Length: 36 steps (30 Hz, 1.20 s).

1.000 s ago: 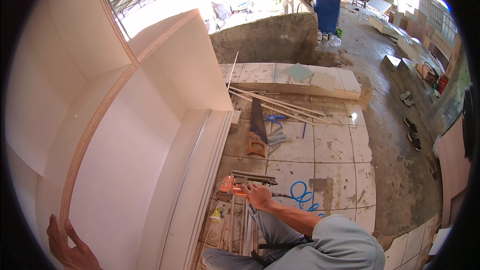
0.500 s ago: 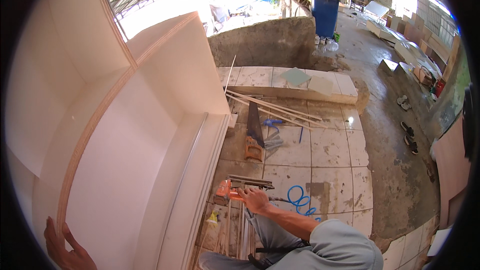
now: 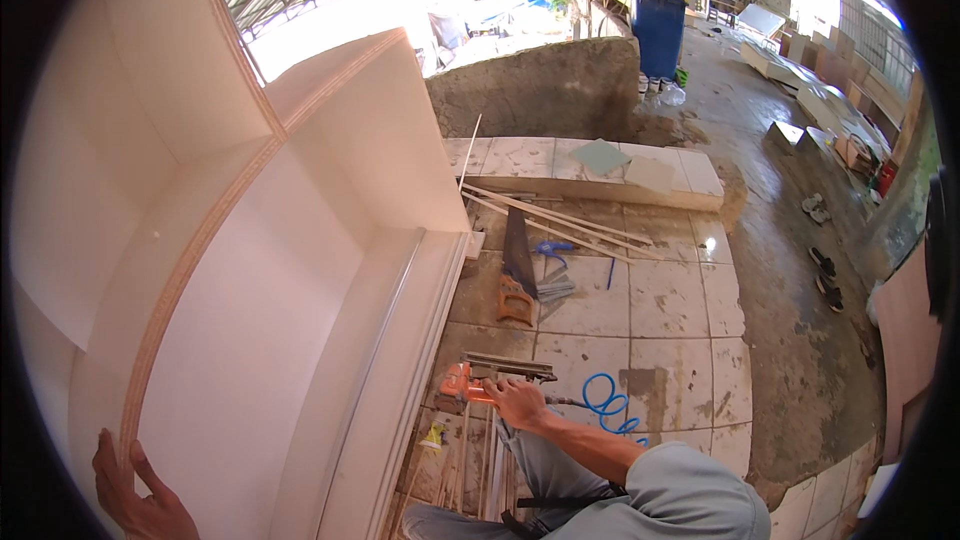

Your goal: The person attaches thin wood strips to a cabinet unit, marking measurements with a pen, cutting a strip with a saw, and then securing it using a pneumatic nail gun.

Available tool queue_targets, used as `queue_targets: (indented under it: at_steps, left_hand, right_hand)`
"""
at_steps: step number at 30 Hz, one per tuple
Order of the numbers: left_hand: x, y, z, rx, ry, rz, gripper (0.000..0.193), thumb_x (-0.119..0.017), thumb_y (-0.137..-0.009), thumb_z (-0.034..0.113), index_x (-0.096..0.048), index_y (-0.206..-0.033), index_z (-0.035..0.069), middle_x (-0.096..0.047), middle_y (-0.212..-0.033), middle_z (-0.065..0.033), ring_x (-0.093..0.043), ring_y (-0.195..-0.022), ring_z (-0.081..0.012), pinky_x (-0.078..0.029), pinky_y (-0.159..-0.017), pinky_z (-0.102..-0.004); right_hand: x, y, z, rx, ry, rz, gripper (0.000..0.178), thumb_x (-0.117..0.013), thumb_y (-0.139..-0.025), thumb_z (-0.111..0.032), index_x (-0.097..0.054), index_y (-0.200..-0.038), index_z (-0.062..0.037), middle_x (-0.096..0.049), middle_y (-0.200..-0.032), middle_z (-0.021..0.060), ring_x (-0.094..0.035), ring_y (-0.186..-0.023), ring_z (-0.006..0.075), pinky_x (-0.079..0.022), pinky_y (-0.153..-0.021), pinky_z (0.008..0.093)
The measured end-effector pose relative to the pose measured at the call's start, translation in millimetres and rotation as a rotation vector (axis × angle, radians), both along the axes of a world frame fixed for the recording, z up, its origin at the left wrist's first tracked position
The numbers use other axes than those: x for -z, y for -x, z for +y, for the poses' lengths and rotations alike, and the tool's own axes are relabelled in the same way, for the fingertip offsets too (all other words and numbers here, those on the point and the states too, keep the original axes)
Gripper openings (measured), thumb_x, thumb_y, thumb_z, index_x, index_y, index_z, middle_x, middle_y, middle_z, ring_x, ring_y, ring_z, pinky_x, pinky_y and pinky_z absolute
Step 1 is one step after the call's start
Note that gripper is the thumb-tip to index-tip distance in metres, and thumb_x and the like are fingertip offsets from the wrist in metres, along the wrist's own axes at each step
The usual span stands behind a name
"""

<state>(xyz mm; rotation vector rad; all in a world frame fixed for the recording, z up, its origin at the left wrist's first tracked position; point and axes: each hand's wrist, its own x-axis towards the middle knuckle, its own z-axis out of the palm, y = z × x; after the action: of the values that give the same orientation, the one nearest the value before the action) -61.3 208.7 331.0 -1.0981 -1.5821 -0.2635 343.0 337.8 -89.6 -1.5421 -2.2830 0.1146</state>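
Observation:
A large white cabinet point(image 3: 262, 340) with a plywood-edged front fills the left side. At its lower left, my left hand point(image 3: 145, 502) grasps the curved-looking plywood edge point(image 3: 160, 325), with thumb on one side and fingers on the other. Near the cabinet's base, my right hand point(image 3: 520, 403) is closed round the grip of an orange nail gun point(image 3: 457, 387), whose dark magazine points right. A blue coiled air hose point(image 3: 606, 398) trails from the tool over the tiles. The nail gun is held above several thin wooden strips point(image 3: 463, 460), close to my bent leg.
A handsaw point(image 3: 517, 275), a blue caulking-gun-like tool point(image 3: 552, 248) and long thin strips point(image 3: 570, 220) lie on the tiled floor ahead. Beyond them is a tiled step point(image 3: 520, 160) and a low concrete wall point(image 3: 540, 90). A blue bin point(image 3: 657, 35) stands farther back; sandals point(image 3: 826, 278) lie at right.
The whole view has shifted slightly to the right and down. Both hands keep their holds on the cabinet edge and the nail gun.

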Motion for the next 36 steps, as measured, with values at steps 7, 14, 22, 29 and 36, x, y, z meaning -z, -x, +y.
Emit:
queue_targets:
  at_steps: [7, 14, 22, 29, 36]
  left_hand:
    - [1.4, -4.1, 2.6, -0.024, 0.014, 0.012, 0.039, -0.051, -0.099, 0.043, -0.064, -0.126, 0.018, -0.066, -0.121, -0.0108, -0.059, -0.114, -0.032, -0.047, -0.097, -0.0504]
    - [0.1, -4.8, 1.4, -0.047, -0.002, -0.029, 0.041, -0.049, -0.099, 0.046, -0.063, -0.127, 0.02, -0.065, -0.123, -0.0108, -0.059, -0.114, -0.0319, -0.048, -0.096, -0.0504]
    - [0.1, -5.7, 3.0, -0.018, -0.011, -0.004, 0.041, -0.048, -0.099, 0.045, -0.063, -0.126, 0.018, -0.065, -0.121, -0.0112, -0.06, -0.112, -0.0317, -0.049, -0.094, -0.0493]
    - [-0.5, -2.2, 2.4, -0.018, 0.0, 0.01, 0.04, -0.049, -0.099, 0.044, -0.063, -0.125, 0.018, -0.065, -0.12, -0.0109, -0.061, -0.111, -0.0315, -0.049, -0.094, -0.0491]
    - [0.1, -0.5, 1.9, -0.053, 0.007, 0.027, 0.04, -0.049, -0.099, 0.045, -0.063, -0.126, 0.019, -0.065, -0.122, -0.01, -0.061, -0.112, -0.0309, -0.049, -0.095, -0.0489]
  right_hand:
    - [13.6, -2.2, 2.6, -0.002, -0.018, -0.006, 0.05, -0.07, -0.078, -0.019, -0.054, -0.124, -0.0089, -0.066, -0.088, 0.0092, -0.066, -0.084, 0.0266, -0.052, -0.071, 0.0384]
    - [9.2, -0.8, 2.9, -0.012, -0.024, -0.027, 0.048, -0.071, -0.079, -0.02, -0.054, -0.123, -0.0088, -0.065, -0.086, 0.0087, -0.066, -0.081, 0.025, -0.053, -0.069, 0.0374]
    - [12.4, -1.5, 3.2, -0.014, -0.034, -0.03, 0.047, -0.07, -0.081, -0.02, -0.053, -0.123, -0.0093, -0.065, -0.084, 0.0087, -0.066, -0.08, 0.025, -0.053, -0.068, 0.0367]
    - [12.5, -1.0, 2.8, -0.014, -0.042, -0.027, 0.046, -0.069, -0.082, -0.021, -0.053, -0.123, -0.0092, -0.064, -0.085, 0.0088, -0.065, -0.08, 0.025, -0.053, -0.067, 0.0373]
    - [16.1, -1.8, 4.1, -0.02, -0.043, -0.036, 0.047, -0.07, -0.081, -0.022, -0.054, -0.124, -0.0088, -0.064, -0.084, 0.009, -0.065, -0.08, 0.0249, -0.053, -0.067, 0.0369]
